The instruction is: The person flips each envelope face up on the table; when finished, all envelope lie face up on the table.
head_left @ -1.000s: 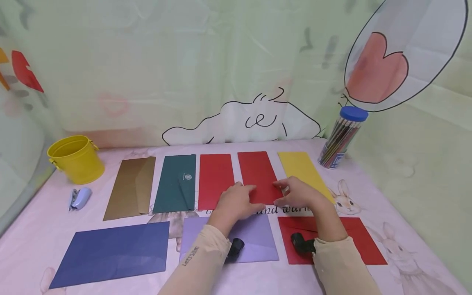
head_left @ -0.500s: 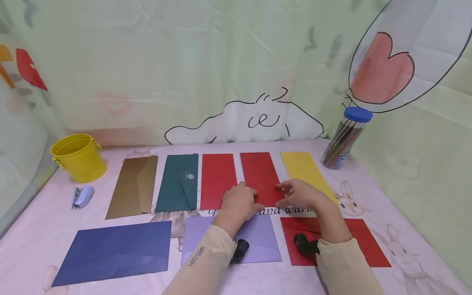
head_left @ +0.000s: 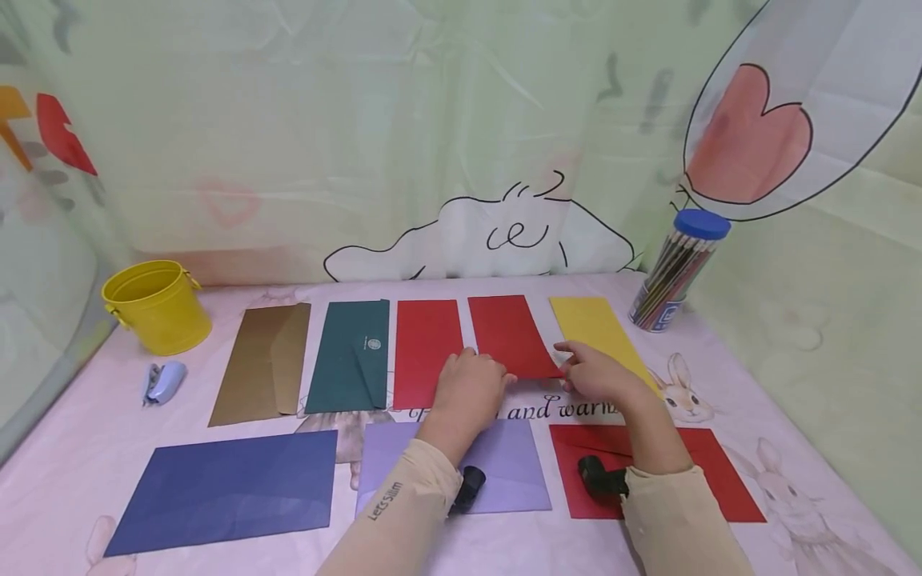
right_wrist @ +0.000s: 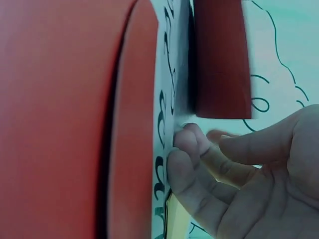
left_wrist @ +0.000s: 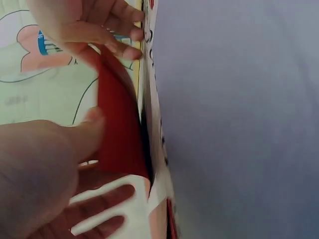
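In the head view, my left hand [head_left: 471,392] pinches the near edge of a red envelope [head_left: 511,336] in the back row. That edge is tipped up off the cloth. The left wrist view has the left thumb [left_wrist: 87,132] on one face of the envelope, with fingers spread beyond it. My right hand [head_left: 594,372] is beside the envelope's near right corner, fingers loosely bent. In the right wrist view, the right fingertips [right_wrist: 182,162] rest by the cloth, just apart from the raised envelope [right_wrist: 222,64]. Another red envelope [head_left: 426,344] lies left of it, and a yellow one [head_left: 594,320] lies right.
Brown [head_left: 252,364] and green envelopes [head_left: 342,360] lie back left. Blue [head_left: 230,492], lavender [head_left: 504,472] and red envelopes [head_left: 720,480] form the front row. A yellow bucket [head_left: 162,316] and small light-blue stapler [head_left: 164,382] stand left; a pencil jar [head_left: 673,280] stands back right.
The red envelope's near edge has come up off the cloth at the left hand, uncovering printed letters beneath. The right hand has shifted slightly right, its fingers now at the envelope's corner.
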`<state>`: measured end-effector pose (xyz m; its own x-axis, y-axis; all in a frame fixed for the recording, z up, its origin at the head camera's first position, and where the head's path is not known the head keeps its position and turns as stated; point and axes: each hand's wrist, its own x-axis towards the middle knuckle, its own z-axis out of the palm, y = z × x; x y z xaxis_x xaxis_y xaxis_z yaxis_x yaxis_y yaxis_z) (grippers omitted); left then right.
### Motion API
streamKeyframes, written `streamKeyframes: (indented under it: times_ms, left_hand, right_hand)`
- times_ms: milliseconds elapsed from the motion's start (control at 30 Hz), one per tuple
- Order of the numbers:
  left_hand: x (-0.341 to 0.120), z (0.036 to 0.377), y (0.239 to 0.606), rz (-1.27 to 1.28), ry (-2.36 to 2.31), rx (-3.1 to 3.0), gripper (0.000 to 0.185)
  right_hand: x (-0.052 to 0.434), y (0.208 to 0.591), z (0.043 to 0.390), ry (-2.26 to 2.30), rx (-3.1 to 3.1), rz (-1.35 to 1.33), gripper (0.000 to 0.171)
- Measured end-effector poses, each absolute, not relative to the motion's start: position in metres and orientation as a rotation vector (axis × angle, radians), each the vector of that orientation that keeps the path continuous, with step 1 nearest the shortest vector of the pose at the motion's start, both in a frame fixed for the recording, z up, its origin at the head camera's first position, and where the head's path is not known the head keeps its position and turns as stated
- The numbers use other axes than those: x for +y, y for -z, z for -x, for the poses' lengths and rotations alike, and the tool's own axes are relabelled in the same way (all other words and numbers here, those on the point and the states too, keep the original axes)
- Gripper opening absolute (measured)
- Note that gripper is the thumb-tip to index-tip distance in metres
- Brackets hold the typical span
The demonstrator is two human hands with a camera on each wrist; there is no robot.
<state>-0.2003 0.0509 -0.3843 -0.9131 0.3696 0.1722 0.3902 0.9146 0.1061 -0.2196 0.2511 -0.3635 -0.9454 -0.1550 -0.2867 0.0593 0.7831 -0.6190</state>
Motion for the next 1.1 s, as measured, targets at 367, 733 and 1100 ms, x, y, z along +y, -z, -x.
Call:
streamKeyframes:
  times_ms: [367,733,1100]
  left_hand:
    - [0.049,0.198,0.365,0.34,0.931,-2.658,0.09]
    - [0.045,0.197,0.364,0.188,1.509,-2.716,0.072]
    - [0.038,0.197,0.368,0.137,1.467,-2.762,0.058]
  right_hand:
    - [0.239,0.361,0.221,1.102,2.609,0.096,0.073]
    - [0.234,0.366,0.222,1.13,2.562,0.241,0.072]
    - [0.241,0.362,0.222,1.239,2.502,0.164,0.071]
